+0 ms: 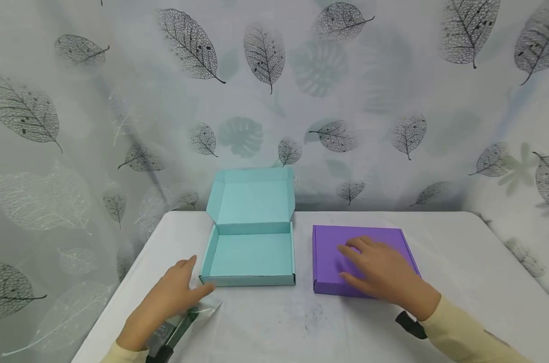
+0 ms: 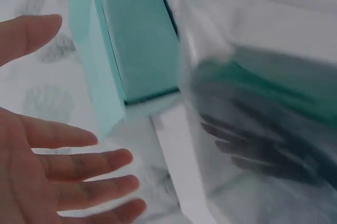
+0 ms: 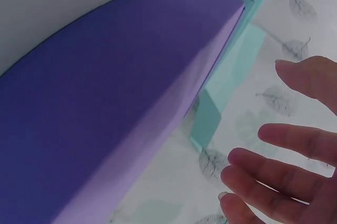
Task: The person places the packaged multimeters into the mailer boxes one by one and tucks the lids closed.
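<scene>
A turquoise cardboard box stands with its lid raised, and its inside shows bare. To its right lies a closed purple box. My left hand hovers near the turquoise box's front left corner, fingers spread and holding nothing. Below that hand is a clear plastic bag with dark and green contents, partly hidden by the wrist; in the left wrist view the dark item inside is blurred. Over the purple box is my right hand, its fingers loosely bent with nothing in them; the right wrist view shows them apart from the lid.
Both boxes stand on a white table with dark smudges near its front middle. A curtain printed with leaves hangs behind the table and along its sides. A black strap sits at the right wrist.
</scene>
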`<state>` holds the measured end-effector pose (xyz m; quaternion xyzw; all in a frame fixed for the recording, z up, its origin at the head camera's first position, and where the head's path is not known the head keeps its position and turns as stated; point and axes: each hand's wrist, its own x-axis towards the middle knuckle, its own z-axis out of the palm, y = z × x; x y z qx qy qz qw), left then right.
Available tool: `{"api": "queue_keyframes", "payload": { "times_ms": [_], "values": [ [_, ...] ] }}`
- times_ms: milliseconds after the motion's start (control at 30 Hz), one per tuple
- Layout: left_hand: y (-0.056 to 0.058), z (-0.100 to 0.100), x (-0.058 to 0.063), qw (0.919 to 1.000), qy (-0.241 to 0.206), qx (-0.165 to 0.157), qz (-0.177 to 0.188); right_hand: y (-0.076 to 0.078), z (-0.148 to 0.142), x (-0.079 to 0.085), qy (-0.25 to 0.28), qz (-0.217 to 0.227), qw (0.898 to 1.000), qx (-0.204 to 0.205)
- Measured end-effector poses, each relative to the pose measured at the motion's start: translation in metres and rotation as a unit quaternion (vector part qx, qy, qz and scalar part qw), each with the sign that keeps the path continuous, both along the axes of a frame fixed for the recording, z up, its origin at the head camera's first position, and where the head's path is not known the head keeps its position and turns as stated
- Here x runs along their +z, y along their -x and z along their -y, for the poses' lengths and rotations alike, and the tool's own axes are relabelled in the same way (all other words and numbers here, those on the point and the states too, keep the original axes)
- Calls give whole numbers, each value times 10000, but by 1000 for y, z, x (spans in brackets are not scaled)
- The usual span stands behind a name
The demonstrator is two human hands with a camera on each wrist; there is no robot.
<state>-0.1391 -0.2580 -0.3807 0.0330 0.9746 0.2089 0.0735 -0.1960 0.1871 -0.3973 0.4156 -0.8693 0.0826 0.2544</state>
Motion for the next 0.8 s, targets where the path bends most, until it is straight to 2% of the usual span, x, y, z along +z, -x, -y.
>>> {"api": "queue_keyframes", "payload": {
  "times_ms": [133, 267, 433, 567, 800],
  "values": [
    [-16, 18, -13, 9978, 500, 348, 273, 4, 17, 0, -47, 83, 9998, 155],
    [-29, 23, -27, 9933, 802, 612, 560, 5, 29, 3, -81, 233, 9994, 263],
    [-42, 29, -37, 9905, 973, 697, 681, 5, 38, 4, -107, 415, 9986, 314],
    [-46, 36, -41, 9893, 1002, 775, 724, 6, 39, 2, -52, 457, 9984, 329],
    [-45, 44, -45, 9864, 1072, 972, 785, 8, 40, 0, -168, 634, 9974, 298]
  ]
}}
